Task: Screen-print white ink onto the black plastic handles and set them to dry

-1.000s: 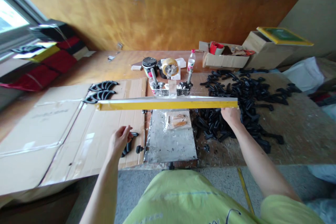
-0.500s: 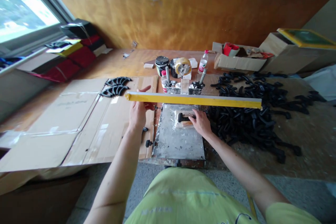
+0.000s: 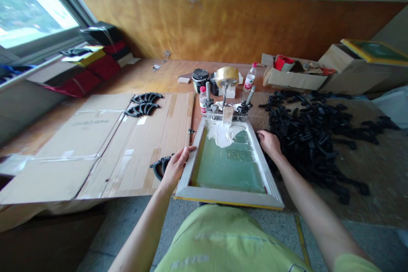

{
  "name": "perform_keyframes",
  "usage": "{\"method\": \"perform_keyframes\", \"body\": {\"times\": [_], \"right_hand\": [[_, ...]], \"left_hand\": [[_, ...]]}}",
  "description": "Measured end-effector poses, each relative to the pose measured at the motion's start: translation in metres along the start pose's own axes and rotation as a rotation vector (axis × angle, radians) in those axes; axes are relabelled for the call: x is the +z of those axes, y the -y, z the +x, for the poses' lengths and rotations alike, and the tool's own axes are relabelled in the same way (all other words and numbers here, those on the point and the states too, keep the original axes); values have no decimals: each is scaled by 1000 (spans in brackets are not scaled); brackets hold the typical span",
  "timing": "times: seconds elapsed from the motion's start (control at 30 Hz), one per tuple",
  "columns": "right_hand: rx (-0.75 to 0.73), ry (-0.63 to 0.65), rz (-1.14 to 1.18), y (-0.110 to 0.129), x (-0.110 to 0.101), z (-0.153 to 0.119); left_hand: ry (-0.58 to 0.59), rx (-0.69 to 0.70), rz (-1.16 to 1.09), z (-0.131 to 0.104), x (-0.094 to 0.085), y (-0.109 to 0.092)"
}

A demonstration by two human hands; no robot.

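A silkscreen frame (image 3: 274, 191) with a grey rim and green mesh lies flat in front of me, white ink (image 3: 223, 135) smeared over the far part of its mesh. My left hand (image 3: 177, 164) is at the frame's left rim, its fingers closed on that edge. Just off the right rim is my right hand (image 3: 270, 143), fingers curled together; what they hold, if anything, is hidden. It is beside a heap of black curved plastic handles (image 3: 306, 136). A wooden squeegee-like block (image 3: 227, 115) stands at the frame's far end, against the metal clamp (image 3: 245, 107).
More black handles (image 3: 143, 104) lie in a row on the cardboard sheet (image 3: 105, 144), with a few (image 3: 159, 165) near my left hand. Behind the clamp stand an ink tub (image 3: 200, 78), a tape roll (image 3: 227, 75) and bottles (image 3: 250, 77). An open carton (image 3: 295, 77) is at back right.
The silkscreen frame has swung down from its raised, edge-on position and covers the plate and handle beneath. My right hand has left that handle and moved right; my left hand has come lower and nearer.
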State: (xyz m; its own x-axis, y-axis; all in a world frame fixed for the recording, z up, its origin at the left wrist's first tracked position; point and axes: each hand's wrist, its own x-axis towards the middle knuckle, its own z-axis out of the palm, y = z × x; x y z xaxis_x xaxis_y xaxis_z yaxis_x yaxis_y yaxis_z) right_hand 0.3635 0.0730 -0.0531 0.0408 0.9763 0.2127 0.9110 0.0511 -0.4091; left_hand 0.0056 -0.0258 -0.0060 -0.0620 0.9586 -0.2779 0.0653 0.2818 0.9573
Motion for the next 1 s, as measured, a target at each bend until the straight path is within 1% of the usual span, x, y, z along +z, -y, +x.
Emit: {"method": "perform_keyframes", "body": {"times": [0.03,0.07,0.1,0.13,0.17,0.2,0.27,0.3,0.33,0.4,0.5,0.57,0.6,0.67,0.7,0.77,0.83,0.87,0.93,1.0], "right_hand": [[-43,-32,13,4,-4,11],[-111,-78,40,14,-6,22],[-198,-114,66,27,-5,33],[-286,-117,73,42,-2,43],[-359,-80,60,59,2,52],[-403,-11,27,74,7,59],[-421,165,-76,98,19,65],[-414,238,-130,104,24,63],[-411,286,-176,107,28,58],[-463,321,-224,105,31,41],[-687,359,-174,91,24,12],[-823,426,-101,83,14,3],[-861,460,-69,82,10,3],[-847,481,-26,82,6,7],[-806,453,-16,83,7,9],[-735,352,-7,84,14,8],[-750,274,2,82,22,-1],[-784,264,12,80,25,-7],[-834,288,45,77,27,-15],[-787,305,74,80,24,-11]], "left_hand": [[25,-41,0,0,1,16],[44,-65,-13,2,2,31],[53,-74,-26,5,5,46],[52,-72,-29,9,7,59],[41,-63,-18,13,10,70],[25,-53,5,17,12,80],[-4,-43,72,23,14,91],[-13,-43,98,24,14,95],[-17,-46,114,25,15,97],[-16,-63,113,26,14,100],[-29,-71,84,25,14,102],[-36,-59,65,24,14,102],[-38,-54,55,23,14,101],[-36,-47,25,22,14,98],[-40,-45,13,22,14,97],[-53,-54,-2,21,14,94],[-57,-68,-8,21,15,90],[-55,-74,-8,20,16,89],[-49,-79,-5,18,17,83],[-38,-90,-1,15,17,74]]}}
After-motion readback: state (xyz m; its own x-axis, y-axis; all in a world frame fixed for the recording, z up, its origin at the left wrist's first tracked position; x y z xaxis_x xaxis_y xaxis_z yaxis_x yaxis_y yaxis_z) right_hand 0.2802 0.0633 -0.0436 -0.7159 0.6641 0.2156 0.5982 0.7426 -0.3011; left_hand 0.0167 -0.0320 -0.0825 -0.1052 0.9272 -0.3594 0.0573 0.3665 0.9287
